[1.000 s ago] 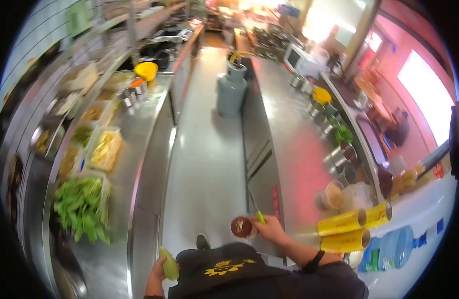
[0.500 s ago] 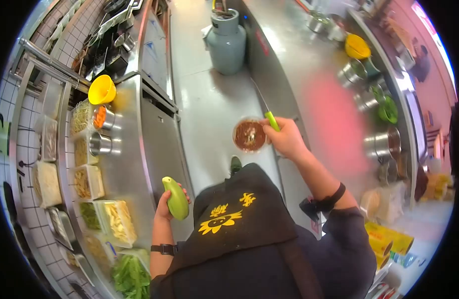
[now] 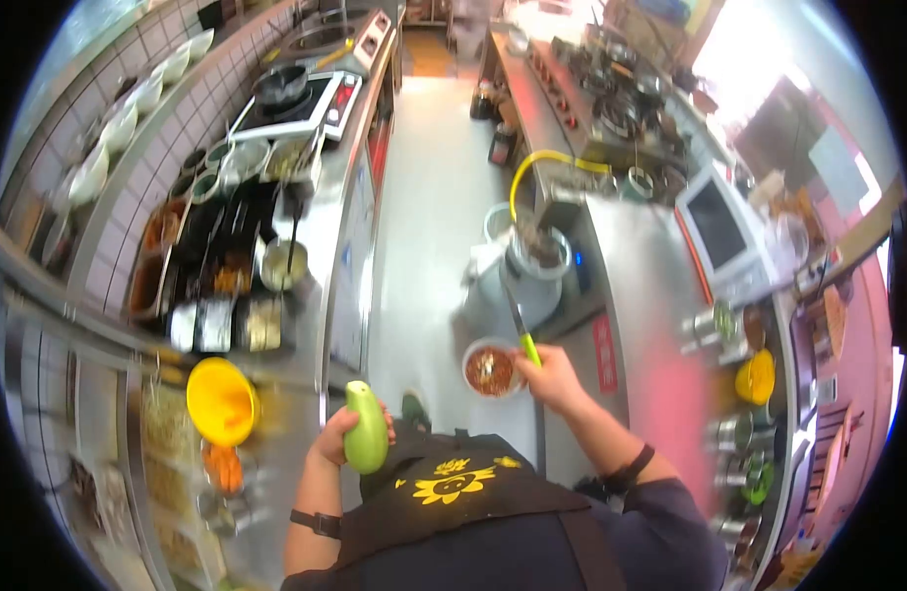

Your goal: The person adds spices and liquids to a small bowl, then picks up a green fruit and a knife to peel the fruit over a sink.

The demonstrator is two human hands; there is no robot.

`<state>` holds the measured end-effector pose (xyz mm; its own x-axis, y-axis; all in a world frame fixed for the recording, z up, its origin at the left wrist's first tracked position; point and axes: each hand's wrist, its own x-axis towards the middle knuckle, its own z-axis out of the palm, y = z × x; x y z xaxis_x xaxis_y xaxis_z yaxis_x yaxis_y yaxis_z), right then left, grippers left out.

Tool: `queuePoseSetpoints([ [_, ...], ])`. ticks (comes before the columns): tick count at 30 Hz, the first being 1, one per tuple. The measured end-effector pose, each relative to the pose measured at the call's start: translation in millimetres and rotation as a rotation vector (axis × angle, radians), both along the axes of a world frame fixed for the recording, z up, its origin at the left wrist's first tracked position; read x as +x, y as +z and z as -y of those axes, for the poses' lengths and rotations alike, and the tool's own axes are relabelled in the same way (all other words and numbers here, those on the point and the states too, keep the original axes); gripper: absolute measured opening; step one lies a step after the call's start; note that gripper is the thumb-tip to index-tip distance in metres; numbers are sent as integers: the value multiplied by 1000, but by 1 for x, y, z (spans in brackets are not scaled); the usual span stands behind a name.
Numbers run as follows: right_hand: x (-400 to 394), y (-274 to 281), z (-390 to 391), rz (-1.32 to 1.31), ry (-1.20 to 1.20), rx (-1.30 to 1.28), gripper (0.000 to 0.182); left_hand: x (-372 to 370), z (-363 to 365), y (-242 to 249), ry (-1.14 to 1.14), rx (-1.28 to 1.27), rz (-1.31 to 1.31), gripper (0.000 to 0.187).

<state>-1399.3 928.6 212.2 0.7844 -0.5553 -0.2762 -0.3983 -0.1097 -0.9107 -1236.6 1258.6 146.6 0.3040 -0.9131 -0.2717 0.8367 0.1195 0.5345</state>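
Smooth oblong green gourd gripped upright in left hand; right hand clasping round bowl and green-handled knife.

A restaurant kitchen: long steel counters, burner range, ingredient tubs, gas cylinder.

Left hand grips the gourd upright beside the left counter, with the funnel further left on it. Right hand carries the bowl and knife over the aisle floor; gas cylinder just ahead, microwave on the right counter.
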Motion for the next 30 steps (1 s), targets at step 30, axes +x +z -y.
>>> queuePoseSetpoints([
  [30, 843, -52, 735, -6, -143, -152, 26, 923, 824, -104, -302, 148, -141, 54],
])
